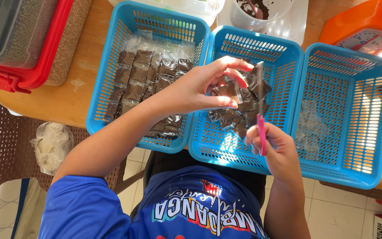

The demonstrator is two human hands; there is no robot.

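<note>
Now, left hand (pixel 200 86): my fingers pinch a small clear packet (pixel 227 90) of dark powder — held over the middle basket (pixel 288 57).
Right hand (pixel 273 146): closed round a pink tool (pixel 261 132), at 5 o'clock from the packet.
Loose packets (pixel 239 117): in the middle basket.
Rowed packets (pixel 142 75): left basket (pixel 107 79), 9 o'clock.
Right basket (pixel 354 110): 3 o'clock.

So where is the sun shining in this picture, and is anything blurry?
Head view: bright sunlight falls on the right blue basket and the orange scale, with glare at the far right edge; the left hand and right hand are fairly sharp; the pink tool looks slightly smeared.
</note>
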